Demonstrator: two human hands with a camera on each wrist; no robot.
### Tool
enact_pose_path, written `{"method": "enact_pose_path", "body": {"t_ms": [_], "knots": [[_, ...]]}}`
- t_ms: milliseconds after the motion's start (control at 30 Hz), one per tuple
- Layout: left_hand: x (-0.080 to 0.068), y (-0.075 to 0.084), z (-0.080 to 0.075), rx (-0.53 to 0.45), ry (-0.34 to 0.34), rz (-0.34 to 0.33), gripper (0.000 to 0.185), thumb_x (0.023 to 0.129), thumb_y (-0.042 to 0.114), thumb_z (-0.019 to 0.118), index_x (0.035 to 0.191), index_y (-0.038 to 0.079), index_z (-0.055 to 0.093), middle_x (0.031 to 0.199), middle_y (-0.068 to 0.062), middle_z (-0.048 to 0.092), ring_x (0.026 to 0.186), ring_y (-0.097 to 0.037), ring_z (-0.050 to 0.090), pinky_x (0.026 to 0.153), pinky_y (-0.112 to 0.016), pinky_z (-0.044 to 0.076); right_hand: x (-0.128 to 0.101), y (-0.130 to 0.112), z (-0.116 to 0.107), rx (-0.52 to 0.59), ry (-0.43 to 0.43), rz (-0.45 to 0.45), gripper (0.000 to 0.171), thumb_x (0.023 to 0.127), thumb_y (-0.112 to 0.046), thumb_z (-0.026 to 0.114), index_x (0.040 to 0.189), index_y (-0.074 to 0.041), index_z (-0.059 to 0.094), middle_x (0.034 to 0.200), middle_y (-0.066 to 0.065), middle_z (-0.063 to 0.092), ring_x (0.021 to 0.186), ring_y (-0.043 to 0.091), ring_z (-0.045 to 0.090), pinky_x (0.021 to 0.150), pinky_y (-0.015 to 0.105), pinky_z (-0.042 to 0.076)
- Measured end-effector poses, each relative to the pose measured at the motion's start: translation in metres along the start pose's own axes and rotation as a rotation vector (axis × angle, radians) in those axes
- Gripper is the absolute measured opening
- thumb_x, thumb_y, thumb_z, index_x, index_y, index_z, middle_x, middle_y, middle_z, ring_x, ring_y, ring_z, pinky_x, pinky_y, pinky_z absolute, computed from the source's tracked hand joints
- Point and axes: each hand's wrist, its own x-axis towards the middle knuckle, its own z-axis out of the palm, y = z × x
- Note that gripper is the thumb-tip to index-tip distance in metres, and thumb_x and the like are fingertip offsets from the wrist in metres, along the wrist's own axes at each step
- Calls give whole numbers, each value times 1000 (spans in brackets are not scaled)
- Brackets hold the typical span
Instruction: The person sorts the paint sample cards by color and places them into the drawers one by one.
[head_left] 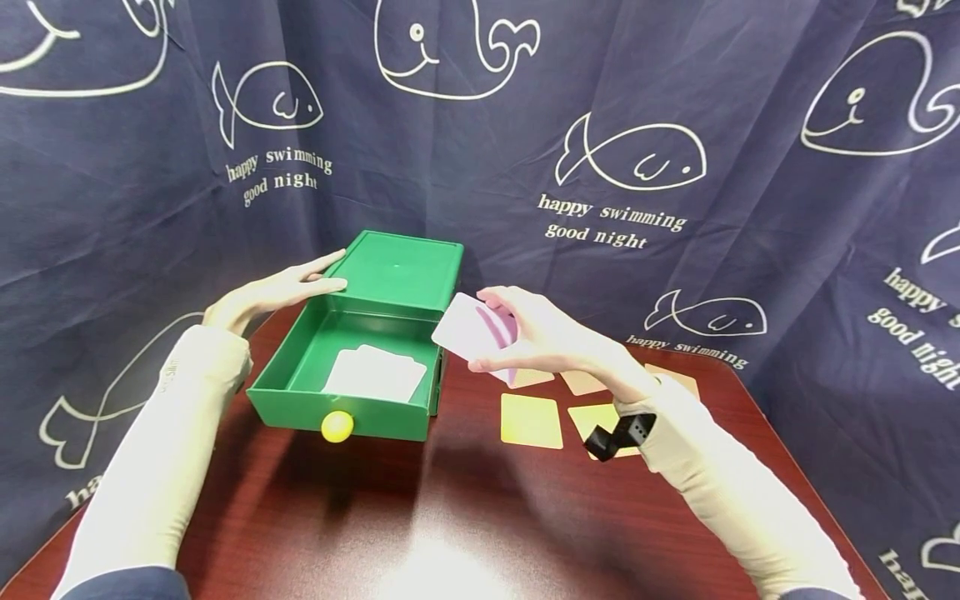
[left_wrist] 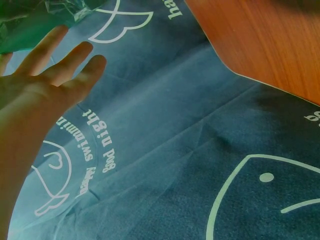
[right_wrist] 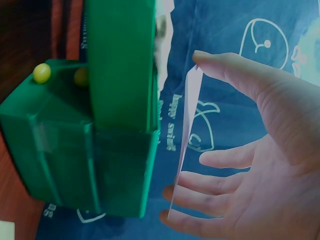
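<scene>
My right hand (head_left: pixel 536 333) holds a thin pale pink card (head_left: pixel 468 329), thumb on one edge and fingers on the other, just right of the pulled-out drawer (head_left: pixel 337 415). In the right wrist view the card (right_wrist: pixel 189 105) shows edge-on; whether it is one card or more I cannot tell. The green drawer box (head_left: pixel 397 268) has my left hand (head_left: pixel 273 293) against the left side of its top, fingers stretched out. Several white cards (head_left: pixel 375 373) lie overlapping inside the drawer, behind its round yellow knob (head_left: pixel 337 426).
Right of the box, yellow cards (head_left: pixel 531 421) and peach cards (head_left: pixel 583 382) lie in rows on the reddish-brown table (head_left: pixel 480 517), partly covered by my right arm. A dark blue curtain (head_left: pixel 480 167) with white fish and whale drawings surrounds the table.
</scene>
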Motion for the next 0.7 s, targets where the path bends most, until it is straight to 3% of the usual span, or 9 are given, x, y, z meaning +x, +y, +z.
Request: {"method": "enact_pose_path", "body": {"t_ms": [300, 700], "knots": [[2, -1, -1, 4, 2, 18, 71, 101, 36, 49, 157, 27, 6, 154, -21, 32, 140, -32, 34, 118, -50, 24, 24, -26, 7, 1, -28, -86, 78, 71, -44, 80, 135, -11, 49, 116, 2, 60, 100, 15, 55, 85, 30, 48], [0, -3, 0, -16, -2, -22, 73, 99, 41, 51, 156, 33, 5, 156, -20, 28, 142, -32, 30, 119, -54, 21, 52, -54, 33, -25, -61, -151, 73, 74, -44, 79, 133, -10, 51, 116, 1, 60, 102, 14, 53, 85, 26, 47]]}}
